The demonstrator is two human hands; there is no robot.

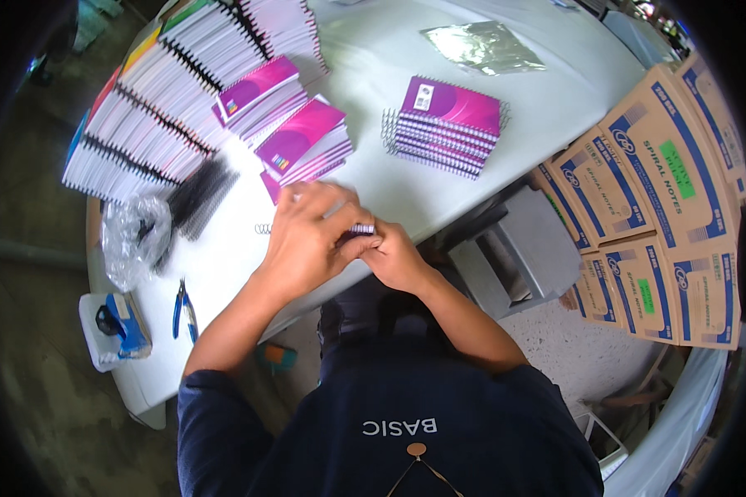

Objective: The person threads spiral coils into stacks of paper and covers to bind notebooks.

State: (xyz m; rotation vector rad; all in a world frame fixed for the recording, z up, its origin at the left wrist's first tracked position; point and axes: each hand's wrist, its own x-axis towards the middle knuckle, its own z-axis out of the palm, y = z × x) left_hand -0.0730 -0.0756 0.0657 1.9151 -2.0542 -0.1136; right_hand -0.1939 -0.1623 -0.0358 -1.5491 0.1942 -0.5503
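Note:
Near the table's front edge, my left hand curls over a small spiral notebook, of which only a narrow strip of page edge and binding shows. My right hand pinches the same notebook at its right end. A loose wire coil pokes out to the left of my left hand. Just beyond my fingers lies a stack of purple notebooks, its covers fanned unevenly. Farther right stands a neater pile of purple notebooks with coil ends jutting from both sides.
Long rows of bound notebooks fill the far left, beside dark loose coils and a crumpled plastic bag. Blue-handled pliers and a white tray lie nearer. A clear plastic sheet, grey stool and stacked cartons are right.

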